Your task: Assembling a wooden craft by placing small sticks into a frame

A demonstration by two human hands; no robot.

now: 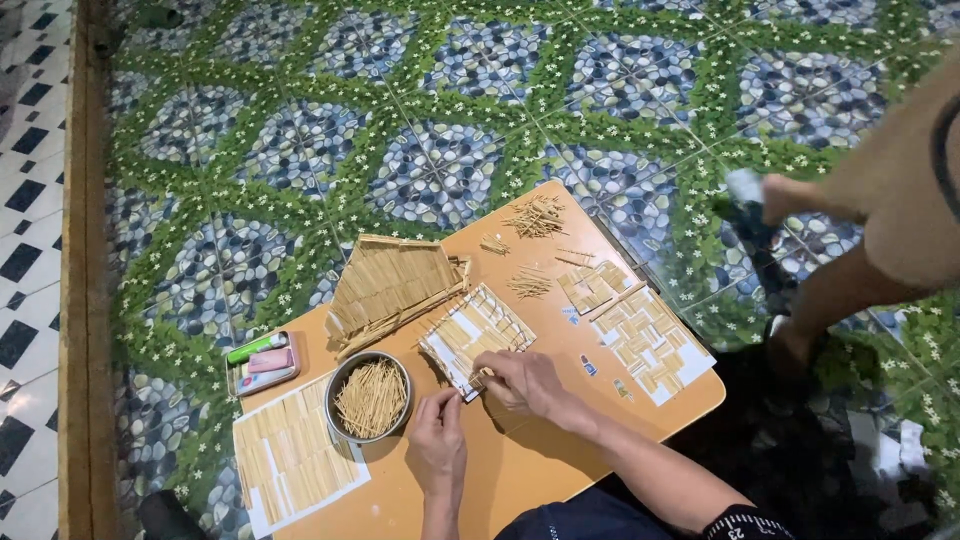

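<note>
A low orange wooden bench (pixel 530 470) stands on a green and blue patterned tile floor (pixel 300 150). At its left lies a white sheet covered with pale stick strips (pixel 295 455), then a round metal bowl of thin wooden sticks (pixel 370 397). The left hand (pixel 438 435) rests just beside the bowl, fingers curled together, perhaps pinching a stick; I cannot tell. The right hand (pixel 525 382) pinches the lower edge of a small white panel lined with sticks (pixel 475 335), near the bench's middle. Another person's legs (pixel 830 290) stand at right.
</note>
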